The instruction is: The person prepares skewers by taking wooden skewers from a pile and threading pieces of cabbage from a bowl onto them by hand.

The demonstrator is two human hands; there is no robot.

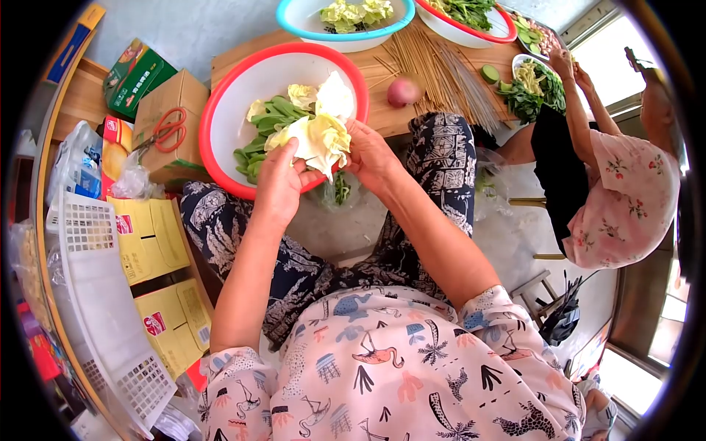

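- Wooden table against a pale background, with grey floor below, seen between the person's knees.
- Pale yellow-green leaf: it is up in both hands, over the near right side of the red-rimmed basin.
- Left hand: thumb and fingers pinch the leaf's near left edge, narrow.
- Right hand: thumb and fingertips grip its right edge, close together; some fingertips are hidden.
- Inside the basin, green stalks lie beside more pale pieces.
- Risk: uneven pulling could split the leaf, and a loose piece could drop past the rim, since both hands work near it. A forearm pressing on the rim could tip the basin, which juts past the table's near edge; what bears its near side cannot be told.
- Right of the basin, an onion lies just beside thin skewers; being round, it could roll if bumped.
- Beyond are 2 more basins, 1 blue-rimmed and 1 red-rimmed, both holding leaves.
- On the left, scissors lie on a carton; a knock could send them off.
- At right, another person reaches toward the food there.
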